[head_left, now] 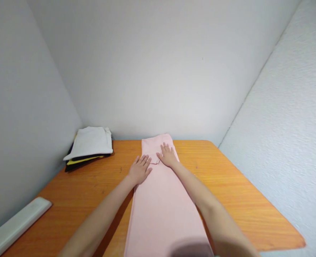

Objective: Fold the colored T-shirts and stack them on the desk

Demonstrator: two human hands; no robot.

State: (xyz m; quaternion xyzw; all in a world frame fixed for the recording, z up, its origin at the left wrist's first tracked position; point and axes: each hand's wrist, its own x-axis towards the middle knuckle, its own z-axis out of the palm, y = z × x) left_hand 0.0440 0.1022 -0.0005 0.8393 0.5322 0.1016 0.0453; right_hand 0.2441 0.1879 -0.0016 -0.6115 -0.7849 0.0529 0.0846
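Observation:
A long pink garment (165, 210), perhaps a pair of trousers folded lengthwise, stretches from the near edge of the view to the far edge of the table. Its far end shows a small stitched or folded edge, partly covered by my fingers. My left hand (140, 170) lies flat at the garment's left side, fingers spread, palm down on the cloth. Farther up, my right hand (167, 156) rests flat on the right part of the far end, with fingers apart. Neither hand grips the cloth.
On the orange wooden table (235, 192), a stack of folded cloths (92, 142), white on top with black and yellow below, sits at the far left. A long white bar-like object (21, 223) lies at the near left. Walls (158, 71) rise behind and on both sides.

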